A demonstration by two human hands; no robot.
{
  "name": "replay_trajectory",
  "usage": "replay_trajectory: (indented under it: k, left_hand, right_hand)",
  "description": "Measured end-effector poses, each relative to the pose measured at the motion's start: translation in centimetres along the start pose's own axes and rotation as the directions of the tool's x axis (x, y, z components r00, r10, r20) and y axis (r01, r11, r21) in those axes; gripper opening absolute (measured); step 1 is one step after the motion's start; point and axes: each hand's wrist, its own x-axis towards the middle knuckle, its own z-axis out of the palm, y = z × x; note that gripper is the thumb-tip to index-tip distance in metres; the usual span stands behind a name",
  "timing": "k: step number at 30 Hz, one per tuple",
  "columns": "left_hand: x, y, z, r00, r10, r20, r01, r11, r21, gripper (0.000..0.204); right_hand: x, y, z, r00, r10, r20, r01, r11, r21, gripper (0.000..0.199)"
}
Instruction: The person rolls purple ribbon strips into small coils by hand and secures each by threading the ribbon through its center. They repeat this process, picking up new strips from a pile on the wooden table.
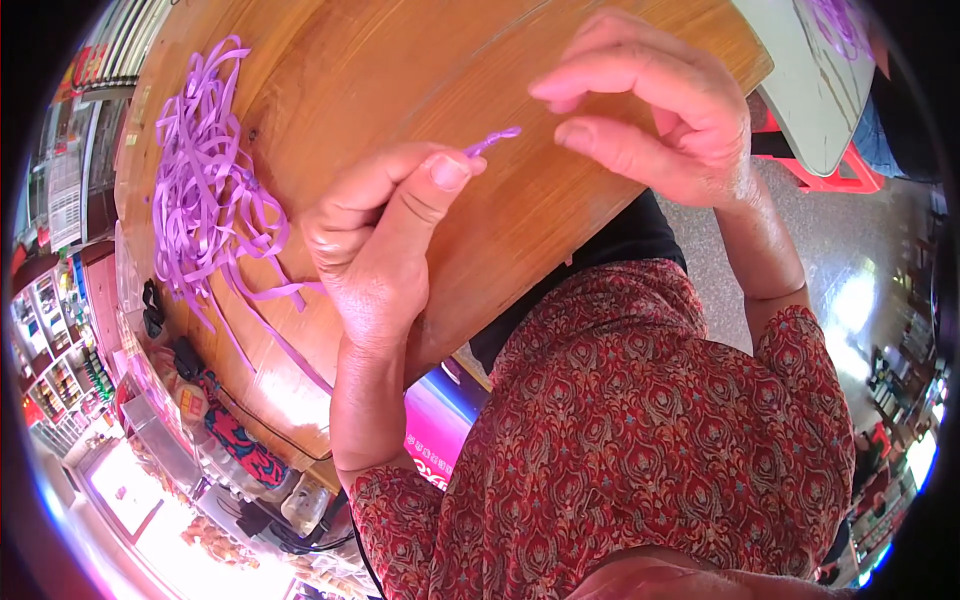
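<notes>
My left hand (385, 235) pinches a thin purple ribbon strip (492, 141) between thumb and forefinger, and its short end sticks out to the right over the wooden table (420, 70). My right hand (655, 105) hovers just right of that end, fingers curled and apart, holding nothing I can see. A loose heap of purple ribbon strips (205, 185) lies on the table to the left, and some strands trail from it under my left hand.
A white table (810, 90) with more purple strips (840, 20) stands at the upper right over a red stool (850, 175). Shelves of goods (60, 350) fill the left edge. A tiled floor (860, 290) shows on the right.
</notes>
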Motion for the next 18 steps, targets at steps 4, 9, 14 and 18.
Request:
replay_trajectory:
  k: [4,9,14,18]
  left_hand:
    - [-0.1,-0.1,0.4,0.998,-0.029,0.051,0.026,0.998,0.052,0.006]
    - [-0.3,-0.4,0.7,1.000,0.005,0.015,-0.006,0.999,0.033,0.005]
    - [-0.3,0.5,0.8,0.998,0.043,0.040,-0.051,0.977,0.209,0.003]
    - [0.5,0.6,0.6,0.986,0.092,0.138,-0.133,0.934,0.332,0.005]
  right_hand:
    - [-0.9,2.4,2.1,0.945,-0.286,-0.160,0.277,0.958,-0.071,0.025]
    - [-0.5,2.6,3.1,0.960,-0.281,0.011,0.277,0.936,-0.219,0.030]
    - [-0.8,2.7,2.8,0.961,-0.274,0.038,0.274,0.920,-0.281,0.016]
    - [2.4,7.2,1.5,0.658,-0.752,-0.036,0.715,0.640,-0.282,0.013]
